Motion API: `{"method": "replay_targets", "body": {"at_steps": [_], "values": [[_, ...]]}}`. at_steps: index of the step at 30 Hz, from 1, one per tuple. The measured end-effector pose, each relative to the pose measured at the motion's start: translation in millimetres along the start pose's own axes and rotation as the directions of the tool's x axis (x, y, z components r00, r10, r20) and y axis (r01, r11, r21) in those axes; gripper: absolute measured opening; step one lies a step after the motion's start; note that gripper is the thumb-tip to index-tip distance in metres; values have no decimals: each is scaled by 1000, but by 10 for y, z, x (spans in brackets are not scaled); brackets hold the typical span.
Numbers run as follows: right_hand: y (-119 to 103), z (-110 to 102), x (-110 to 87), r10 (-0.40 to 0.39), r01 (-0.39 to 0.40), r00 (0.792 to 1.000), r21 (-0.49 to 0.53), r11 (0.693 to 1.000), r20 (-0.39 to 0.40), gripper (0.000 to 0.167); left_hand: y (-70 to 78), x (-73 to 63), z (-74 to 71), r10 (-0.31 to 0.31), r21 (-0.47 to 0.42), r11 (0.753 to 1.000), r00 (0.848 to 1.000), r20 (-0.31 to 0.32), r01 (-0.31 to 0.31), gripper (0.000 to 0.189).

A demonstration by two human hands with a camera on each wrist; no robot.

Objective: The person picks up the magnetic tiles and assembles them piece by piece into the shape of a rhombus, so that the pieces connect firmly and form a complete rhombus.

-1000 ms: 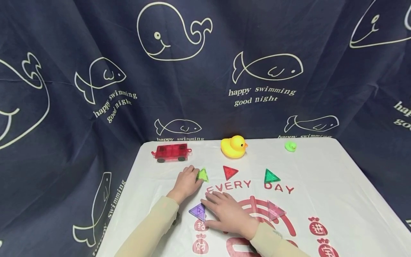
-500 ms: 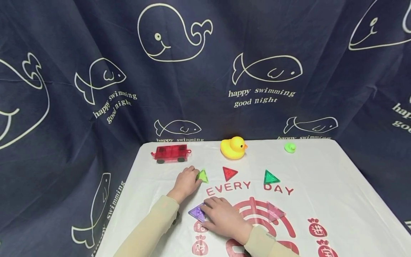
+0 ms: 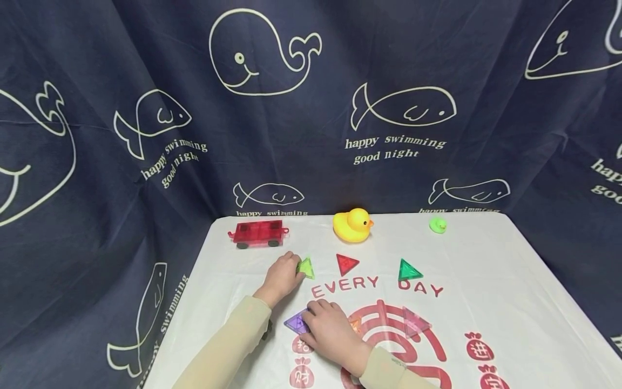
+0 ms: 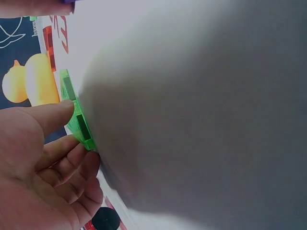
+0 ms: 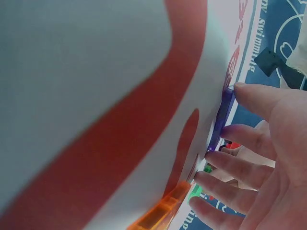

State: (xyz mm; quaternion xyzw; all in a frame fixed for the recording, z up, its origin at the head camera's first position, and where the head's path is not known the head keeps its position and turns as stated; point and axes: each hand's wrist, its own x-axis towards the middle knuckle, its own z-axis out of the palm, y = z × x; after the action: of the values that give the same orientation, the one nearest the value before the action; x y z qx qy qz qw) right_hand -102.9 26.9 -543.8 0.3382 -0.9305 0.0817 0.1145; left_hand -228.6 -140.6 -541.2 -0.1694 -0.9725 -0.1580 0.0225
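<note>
In the head view, my left hand [image 3: 281, 278] holds a light green triangular magnetic tile [image 3: 306, 268] flat on the table. The left wrist view shows the thumb on one edge of this tile [image 4: 76, 112] and a finger at its lower end. Closer to me, my right hand [image 3: 332, 330] has hold of a purple triangular magnetic tile [image 3: 293, 322], covering its right part. From the right wrist, the thumb and index finger meet the edge of the purple tile [image 5: 221, 120]; the other fingers are spread. An orange tile [image 3: 356, 325] lies partly hidden beside the right hand.
Red [image 3: 347, 264], dark green [image 3: 409, 270] and pink [image 3: 415, 322] triangular tiles lie on the white printed tablecloth [image 3: 505, 281]. Along the back stand a red toy wagon [image 3: 257, 233], a yellow rubber duck [image 3: 351, 227] and a small green duck [image 3: 438, 225]. Behind hangs a navy curtain [image 3: 311, 135].
My right hand has shifted left over the purple tile, and the orange tile has come into sight beside it. The left hand and its tile stay about where they were.
</note>
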Motion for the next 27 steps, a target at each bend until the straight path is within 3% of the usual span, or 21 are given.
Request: {"method": "replay_targets", "body": {"at_steps": [8, 16, 27], "values": [[-34, 8, 26, 42, -42, 999, 17, 999, 26, 35, -16, 11, 6, -13, -19, 1000, 1000, -13, 13, 30], [-43, -22, 32, 35, -35, 999, 0, 999, 27, 34, -16, 6, 17, -37, -80, 996, 999, -9, 36, 35], [-72, -8, 49, 28, -24, 997, -53, 998, 70, 34, -43, -60, 6, 55, -28, 998, 998, -39, -56, 21]]}}
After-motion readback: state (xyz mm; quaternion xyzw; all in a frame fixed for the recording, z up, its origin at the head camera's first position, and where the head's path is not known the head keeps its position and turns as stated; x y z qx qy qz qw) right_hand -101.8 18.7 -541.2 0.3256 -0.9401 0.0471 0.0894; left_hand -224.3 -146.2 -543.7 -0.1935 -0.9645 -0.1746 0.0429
